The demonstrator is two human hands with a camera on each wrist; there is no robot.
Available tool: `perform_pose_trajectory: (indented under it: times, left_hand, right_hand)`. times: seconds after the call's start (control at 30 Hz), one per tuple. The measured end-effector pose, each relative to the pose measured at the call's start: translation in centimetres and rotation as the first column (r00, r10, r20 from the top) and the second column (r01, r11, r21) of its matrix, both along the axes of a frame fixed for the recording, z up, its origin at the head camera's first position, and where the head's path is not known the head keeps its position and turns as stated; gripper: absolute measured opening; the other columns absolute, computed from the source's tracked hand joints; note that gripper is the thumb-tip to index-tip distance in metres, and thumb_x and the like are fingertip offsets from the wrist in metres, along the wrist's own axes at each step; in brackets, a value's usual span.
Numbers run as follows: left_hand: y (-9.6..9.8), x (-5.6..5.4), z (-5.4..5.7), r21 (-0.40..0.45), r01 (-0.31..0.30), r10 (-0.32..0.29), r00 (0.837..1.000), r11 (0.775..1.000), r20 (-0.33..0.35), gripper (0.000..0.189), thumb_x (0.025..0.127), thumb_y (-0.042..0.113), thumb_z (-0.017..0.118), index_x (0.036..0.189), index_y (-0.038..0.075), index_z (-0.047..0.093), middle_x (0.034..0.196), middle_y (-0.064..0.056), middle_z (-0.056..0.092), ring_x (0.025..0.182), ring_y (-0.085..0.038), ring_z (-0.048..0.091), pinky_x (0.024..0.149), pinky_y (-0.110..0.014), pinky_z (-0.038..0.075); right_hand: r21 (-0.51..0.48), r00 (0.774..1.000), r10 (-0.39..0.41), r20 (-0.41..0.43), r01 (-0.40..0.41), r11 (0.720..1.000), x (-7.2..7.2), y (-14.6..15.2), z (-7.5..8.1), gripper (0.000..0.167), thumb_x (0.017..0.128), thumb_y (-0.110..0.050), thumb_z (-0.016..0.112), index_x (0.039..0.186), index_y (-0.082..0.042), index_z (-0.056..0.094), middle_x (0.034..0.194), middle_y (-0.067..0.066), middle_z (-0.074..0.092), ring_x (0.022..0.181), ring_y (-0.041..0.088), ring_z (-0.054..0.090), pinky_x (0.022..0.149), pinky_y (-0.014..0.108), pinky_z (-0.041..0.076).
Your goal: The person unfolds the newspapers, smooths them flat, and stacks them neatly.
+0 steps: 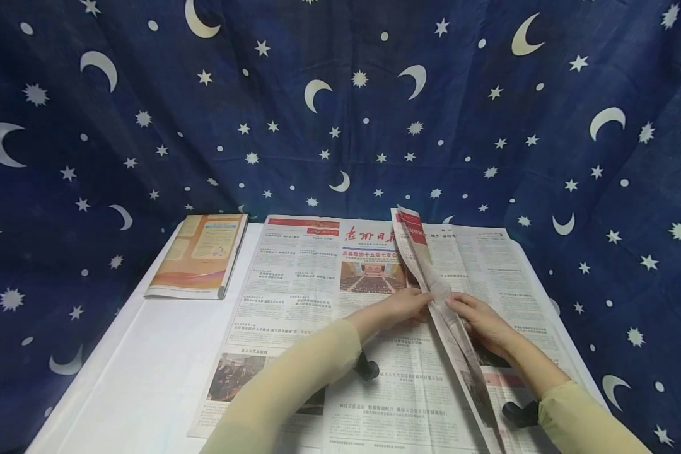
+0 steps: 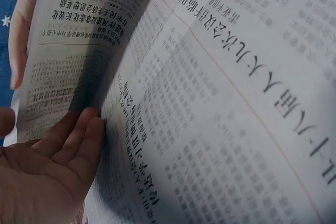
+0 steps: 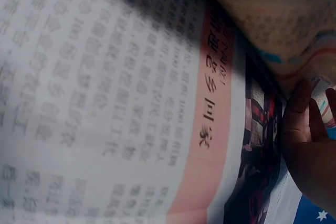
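A newspaper [image 1: 301, 302] lies spread over the white table, with red title lettering and photos on its pages. Along its middle, a raised fold of pages [image 1: 439, 296] stands up, tilted, running from the far edge toward the front. My left hand [image 1: 411, 305] holds this fold from the left. In the left wrist view, the fingers of the left hand [image 2: 58, 161] lie against the printed sheet, the thumb at its edge. From the right side my right hand [image 1: 479, 318] pinches the same fold. The right wrist view shows the right hand [image 3: 307, 135] at the sheet's edge, partly cut off.
An orange booklet [image 1: 198, 252] lies at the table's back left. Bare white tabletop [image 1: 130, 359] shows left of the newspaper. A dark blue curtain [image 1: 340, 94] with moons and stars hangs behind and along both sides.
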State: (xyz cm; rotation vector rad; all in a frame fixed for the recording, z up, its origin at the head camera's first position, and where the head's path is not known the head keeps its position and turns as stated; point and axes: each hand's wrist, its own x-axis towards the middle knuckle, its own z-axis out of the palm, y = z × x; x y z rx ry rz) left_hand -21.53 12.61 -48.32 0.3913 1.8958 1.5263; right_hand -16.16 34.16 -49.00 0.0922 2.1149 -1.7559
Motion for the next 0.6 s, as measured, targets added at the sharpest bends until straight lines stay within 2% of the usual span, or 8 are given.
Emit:
perform_pose_trajectory:
  times: [0.07, 0.17, 0.23, 0.3, 0.43, 0.6]
  left_hand:
    - [0.1, 0.1, -0.1, 0.008, -0.015, 0.015, 1.0, 1.0, 0.004, 0.038, 0.109, 0.027, 0.047, 0.122, -0.003, 0.066, 0.102, -0.009, 0.069, 0.1, -0.03, 0.071, 0.091, -0.042, 0.057]
    - [0.0, 0.2, -0.1, -0.006, -0.049, 0.049, 0.999, 0.999, -0.019, 0.031, 0.108, 0.02, 0.046, 0.112, -0.001, 0.068, 0.089, -0.007, 0.069, 0.084, -0.025, 0.07, 0.084, -0.04, 0.059]
    - [-0.1, 0.2, -0.1, 0.011, -0.069, 0.069, 0.997, 0.998, -0.023, 0.03, 0.108, 0.017, 0.044, 0.11, -0.002, 0.067, 0.084, -0.007, 0.067, 0.075, -0.022, 0.067, 0.077, -0.039, 0.06]
    - [-0.5, 0.1, 0.0, 0.015, -0.079, 0.08, 0.995, 0.997, -0.054, 0.029, 0.109, 0.015, 0.044, 0.11, -0.003, 0.066, 0.082, -0.006, 0.066, 0.069, -0.019, 0.064, 0.071, -0.035, 0.059]
    - [-1.6, -0.4, 0.4, 0.019, -0.06, 0.061, 0.99, 0.998, -0.129, 0.03, 0.109, 0.015, 0.043, 0.111, -0.003, 0.066, 0.082, -0.004, 0.065, 0.069, -0.015, 0.061, 0.068, -0.031, 0.055]
    - [-3.9, -0.9, 1.6, 0.016, -0.032, 0.034, 0.981, 0.999, -0.19, 0.031, 0.108, 0.02, 0.044, 0.117, 0.001, 0.067, 0.092, -0.004, 0.069, 0.08, -0.016, 0.065, 0.079, -0.039, 0.058]
  right_hand:
    - [0.009, 1.0, -0.014, -0.004, 0.014, 1.0, 0.0, 0.0, 0.0, 0.066, 0.107, -0.036, 0.055, 0.156, 0.002, 0.031, 0.136, 0.024, 0.054, 0.108, 0.026, 0.065, 0.089, 0.041, 0.057]
    - [0.039, 0.999, -0.039, -0.03, 0.041, 0.998, 0.1, 0.3, 0.0, 0.065, 0.106, -0.036, 0.058, 0.154, 0.002, 0.036, 0.13, 0.024, 0.059, 0.103, 0.03, 0.067, 0.085, 0.045, 0.059]
    - [0.067, 0.997, -0.057, -0.053, 0.06, 0.996, 0.2, 0.5, 0.1, 0.064, 0.105, -0.035, 0.059, 0.153, 0.003, 0.039, 0.123, 0.023, 0.063, 0.097, 0.031, 0.069, 0.079, 0.046, 0.06]
    - [0.128, 0.994, -0.071, -0.079, 0.08, 0.989, 0.3, 0.9, 0.3, 0.063, 0.105, -0.036, 0.06, 0.151, 0.003, 0.041, 0.116, 0.023, 0.065, 0.09, 0.032, 0.07, 0.074, 0.046, 0.061]
    - [0.242, 0.989, -0.096, -0.108, 0.12, 0.963, 0.3, 1.6, 0.9, 0.065, 0.104, -0.038, 0.061, 0.149, 0.004, 0.043, 0.106, 0.019, 0.068, 0.082, 0.03, 0.071, 0.068, 0.045, 0.061]
    - [0.313, 0.987, -0.106, -0.121, 0.139, 0.94, 0.5, 2.4, 1.2, 0.064, 0.102, -0.034, 0.064, 0.147, 0.007, 0.045, 0.104, 0.018, 0.07, 0.078, 0.03, 0.071, 0.065, 0.045, 0.06]
